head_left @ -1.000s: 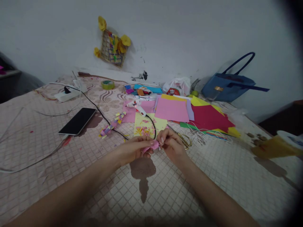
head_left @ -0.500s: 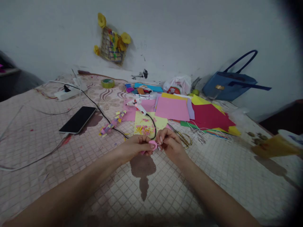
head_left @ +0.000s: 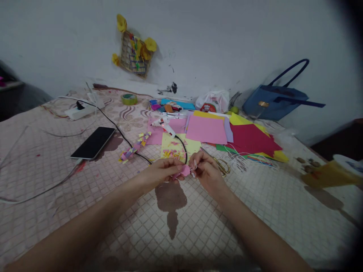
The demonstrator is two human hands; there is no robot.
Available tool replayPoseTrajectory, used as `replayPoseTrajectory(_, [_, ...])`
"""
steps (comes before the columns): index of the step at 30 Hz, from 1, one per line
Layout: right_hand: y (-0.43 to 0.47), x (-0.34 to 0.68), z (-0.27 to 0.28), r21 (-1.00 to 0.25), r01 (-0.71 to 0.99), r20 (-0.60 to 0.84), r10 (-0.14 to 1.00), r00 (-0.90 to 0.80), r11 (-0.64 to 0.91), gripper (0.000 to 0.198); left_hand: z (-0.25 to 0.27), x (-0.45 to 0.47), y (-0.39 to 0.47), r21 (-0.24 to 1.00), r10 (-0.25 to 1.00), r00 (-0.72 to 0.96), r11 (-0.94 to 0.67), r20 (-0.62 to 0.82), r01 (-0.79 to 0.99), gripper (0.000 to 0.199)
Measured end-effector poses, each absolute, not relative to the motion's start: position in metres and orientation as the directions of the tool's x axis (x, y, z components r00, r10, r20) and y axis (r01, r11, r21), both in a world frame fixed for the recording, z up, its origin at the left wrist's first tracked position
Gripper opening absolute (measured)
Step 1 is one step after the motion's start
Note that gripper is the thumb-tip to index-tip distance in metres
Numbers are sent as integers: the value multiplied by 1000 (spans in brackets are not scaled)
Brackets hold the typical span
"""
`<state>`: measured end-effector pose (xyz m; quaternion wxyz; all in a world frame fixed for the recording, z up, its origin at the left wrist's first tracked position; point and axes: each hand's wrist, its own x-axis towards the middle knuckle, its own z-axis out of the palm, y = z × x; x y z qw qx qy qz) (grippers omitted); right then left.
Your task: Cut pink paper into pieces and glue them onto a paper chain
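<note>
Between the fingers of my left hand [head_left: 167, 170] is a small piece of pink paper [head_left: 185, 170], pinched above the table. My right hand [head_left: 204, 166] is close beside it on the right, its fingertips pinched together at the paper's edge; a thin whitish bit shows there, too small to name. Just beyond my hands lies a pale yellow sheet [head_left: 181, 140] strewn with small yellow and pink paper scraps [head_left: 173, 154]. Gold-handled scissors [head_left: 224, 168] rest behind my right hand, partly hidden by it. A white glue gun [head_left: 166, 126] lies farther back, its black cord running toward my hands.
To the left are a phone [head_left: 93, 143] on a cable, a strip of paper petals [head_left: 135, 147] and a power strip [head_left: 85, 110]. Coloured sheets [head_left: 208, 129] and white string [head_left: 239, 162] lie right of centre. A blue bag [head_left: 275, 102] and a yellow cup [head_left: 329, 175] stand farther right.
The pink paper has turned a little and more of it shows between my hands. My right fingers have shifted slightly at its edge. The things on the table stay put.
</note>
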<state>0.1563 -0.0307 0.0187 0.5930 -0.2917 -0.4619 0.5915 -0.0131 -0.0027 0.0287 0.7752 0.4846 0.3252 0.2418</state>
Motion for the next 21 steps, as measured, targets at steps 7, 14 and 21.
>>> replayPoseTrajectory(7, [-29, 156, 18, -913, -395, 168, 975, -144, 99, 12, 26, -14, -1, 948, 687, 698, 317, -202, -38, 21])
replayPoseTrajectory(14, [-30, 155, 15, -930, -364, 116, 979, -167, 48, 11, 28, -14, -2, 968, 691, 694, 249, -200, 31, 21])
replayPoseTrajectory(21, [-26, 153, 9, -914, -393, -39, 984, -171, -104, 19, 25, -12, 0, 990, 776, 618, 137, -125, 29, 24])
